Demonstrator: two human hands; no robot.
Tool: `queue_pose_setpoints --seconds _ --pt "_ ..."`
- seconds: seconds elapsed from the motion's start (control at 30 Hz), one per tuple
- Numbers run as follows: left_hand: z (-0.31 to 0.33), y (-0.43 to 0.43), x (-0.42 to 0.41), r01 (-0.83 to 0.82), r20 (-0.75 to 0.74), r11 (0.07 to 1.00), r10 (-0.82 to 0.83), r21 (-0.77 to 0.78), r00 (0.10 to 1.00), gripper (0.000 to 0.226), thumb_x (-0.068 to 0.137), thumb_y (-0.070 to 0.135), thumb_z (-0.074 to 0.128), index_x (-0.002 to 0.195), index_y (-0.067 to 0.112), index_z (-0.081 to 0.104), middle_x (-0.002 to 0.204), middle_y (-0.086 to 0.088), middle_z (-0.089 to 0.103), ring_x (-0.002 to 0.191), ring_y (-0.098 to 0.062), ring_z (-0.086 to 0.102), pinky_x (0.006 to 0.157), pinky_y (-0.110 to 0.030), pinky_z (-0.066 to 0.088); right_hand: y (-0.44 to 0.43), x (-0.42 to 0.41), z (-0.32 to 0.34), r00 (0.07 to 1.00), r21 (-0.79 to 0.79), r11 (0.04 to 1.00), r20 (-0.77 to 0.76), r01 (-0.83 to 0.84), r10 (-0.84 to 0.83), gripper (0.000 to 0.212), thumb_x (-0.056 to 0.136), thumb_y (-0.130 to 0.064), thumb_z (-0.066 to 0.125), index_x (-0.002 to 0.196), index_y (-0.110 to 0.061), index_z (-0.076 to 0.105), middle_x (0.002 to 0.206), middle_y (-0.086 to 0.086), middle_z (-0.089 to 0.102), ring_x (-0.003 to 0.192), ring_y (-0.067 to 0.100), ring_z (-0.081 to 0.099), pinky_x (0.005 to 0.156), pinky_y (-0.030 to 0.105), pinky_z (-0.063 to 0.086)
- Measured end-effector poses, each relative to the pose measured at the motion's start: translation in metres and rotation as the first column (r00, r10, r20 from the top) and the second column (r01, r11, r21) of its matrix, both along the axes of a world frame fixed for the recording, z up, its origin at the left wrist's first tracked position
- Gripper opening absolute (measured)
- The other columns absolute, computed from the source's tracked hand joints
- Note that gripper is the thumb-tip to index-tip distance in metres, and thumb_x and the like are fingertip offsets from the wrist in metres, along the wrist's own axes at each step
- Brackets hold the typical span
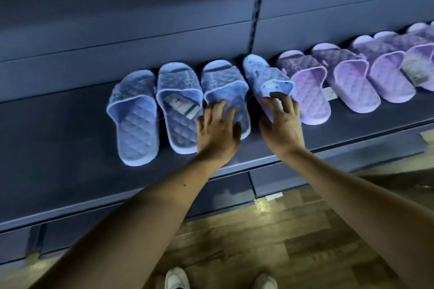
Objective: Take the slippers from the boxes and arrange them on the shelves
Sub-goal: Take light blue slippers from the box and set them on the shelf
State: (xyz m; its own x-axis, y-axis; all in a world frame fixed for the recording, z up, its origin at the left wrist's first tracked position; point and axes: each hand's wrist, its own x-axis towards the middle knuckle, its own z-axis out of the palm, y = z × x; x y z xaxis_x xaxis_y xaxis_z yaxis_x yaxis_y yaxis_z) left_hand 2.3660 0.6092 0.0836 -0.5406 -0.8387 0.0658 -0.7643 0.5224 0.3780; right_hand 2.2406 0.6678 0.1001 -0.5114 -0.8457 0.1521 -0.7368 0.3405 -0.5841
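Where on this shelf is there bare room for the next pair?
The broad bare patch of shelf lies left of the leftmost blue slipper. A narrow strip runs along the front edge before the purple slippers. From there rightward the row is packed side by side, with the left hand and right hand on two blue ones.

Four blue slippers [136,112] mid-frame on dark shelf [58,148], purple slippers [352,82] at right, left hand [217,129] touching third blue, right hand [281,122] touching fourth

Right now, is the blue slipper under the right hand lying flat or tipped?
Tipped. The blue slipper is tilted sideways, unlike its flat blue neighbours; the right hand touches it.
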Motion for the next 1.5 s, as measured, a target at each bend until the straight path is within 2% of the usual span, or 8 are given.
queue_pose_setpoints --seconds 0.2,0.37,0.5,0.7,0.9,1.03,1.3,1.5 --pt "-0.021 0.009 -0.036 0.129 0.148 0.991 -0.125 -0.018 0.981 0.061 0.091 0.041 0.015 0.147 0.019 0.023 0.157 0.000 0.017 0.145 -0.018 0.014 0.114 -0.037 0.014 0.000 -0.040 -0.021 0.993 0.381 0.924 0.116 -0.013 -0.034 0.057 0.090 -0.034 0.048 0.143 -0.037 0.028 0.153 -0.018 0.022 0.145 0.025 0.003 0.116 0.044 0.012" --pt "-0.017 0.006 -0.036 0.102 0.150 0.993 -0.110 0.061 0.983 0.057 0.099 0.027 0.029 0.150 0.016 0.004 0.158 0.000 0.007 0.146 -0.015 0.004 0.115 -0.032 0.008 -0.007 -0.031 -0.042 0.995 0.333 0.937 0.011 -0.102 0.104 0.055 0.093 -0.025 0.041 0.144 -0.039 0.026 0.155 -0.018 0.016 0.136 0.033 0.025 0.106 0.038 0.020" --pt "-0.016 0.007 -0.034 0.074 0.166 0.993 -0.089 0.094 0.982 0.061 0.099 0.025 0.031 0.150 0.017 -0.001 0.159 0.002 -0.001 0.146 -0.012 -0.002 0.116 -0.030 0.002 -0.008 -0.025 -0.047 0.992 0.341 0.933 -0.008 -0.113 0.123 0.053 0.095 -0.028 0.041 0.144 -0.041 0.023 0.155 -0.021 0.014 0.136 0.035 0.020 0.109 0.039 0.018" --pt "-0.014 0.012 -0.023 0.077 0.146 0.992 -0.091 0.097 0.985 0.056 0.098 0.024 0.031 0.149 0.020 0.010 0.158 0.005 0.003 0.145 -0.010 -0.001 0.116 -0.029 0.001 -0.003 -0.034 -0.044 0.975 0.384 0.896 0.072 -0.220 0.209 0.063 0.089 -0.038 0.040 0.146 -0.041 0.015 0.155 -0.022 0.008 0.145 0.034 -0.002 0.117 0.044 -0.006" --pt "-0.009 0.036 -0.049 -0.037 0.004 0.995 0.037 -0.092 0.999 0.051 0.095 0.026 0.039 0.145 0.024 0.028 0.154 0.008 0.023 0.142 -0.018 0.019 0.111 -0.037 0.015 0.047 -0.061 -0.017 0.956 0.148 0.984 0.288 -0.099 0.053 0.072 0.086 -0.016 0.054 0.146 -0.035 0.019 0.156 -0.014 0.013 0.147 0.018 0.000 0.118 0.036 0.004" --pt "-0.015 0.064 -0.091 0.262 -0.005 0.927 -0.273 -0.268 0.962 0.047 0.083 0.024 0.041 0.128 0.014 0.053 0.131 -0.005 0.056 0.119 -0.029 0.053 0.095 -0.039 0.041 0.108 -0.089 -0.028 0.961 0.163 0.985 0.259 0.054 -0.096 0.065 0.088 -0.011 0.050 0.147 -0.025 0.024 0.156 -0.006 0.019 0.146 0.020 0.009 0.119 0.037 0.012" --pt "-0.017 0.179 -0.212 0.608 0.002 0.791 -0.609 -0.070 0.793 0.053 0.088 0.030 0.027 0.135 0.014 0.048 0.142 -0.001 0.046 0.136 -0.022 0.037 0.103 -0.042 0.033 0.246 -0.147 -0.041 0.875 0.261 0.901 0.257 0.347 -0.412 0.057 0.092 -0.015 0.046 0.145 -0.024 0.028 0.154 -0.005 0.027 0.145 0.015 0.017 0.117 0.036 0.017" --pt "-0.027 0.279 -0.276 0.814 0.057 0.580 -0.812 -0.034 0.581 0.062 0.085 0.037 0.019 0.132 0.013 0.051 0.136 -0.004 0.053 0.132 -0.023 0.042 0.097 -0.042 0.037 0.353 -0.192 -0.045 0.776 0.286 0.800 0.221 0.528 -0.591 0.052 0.093 -0.018 0.044 0.143 -0.021 0.033 0.147 0.001 0.040 0.140 0.019 0.028 0.112 0.032 0.025"
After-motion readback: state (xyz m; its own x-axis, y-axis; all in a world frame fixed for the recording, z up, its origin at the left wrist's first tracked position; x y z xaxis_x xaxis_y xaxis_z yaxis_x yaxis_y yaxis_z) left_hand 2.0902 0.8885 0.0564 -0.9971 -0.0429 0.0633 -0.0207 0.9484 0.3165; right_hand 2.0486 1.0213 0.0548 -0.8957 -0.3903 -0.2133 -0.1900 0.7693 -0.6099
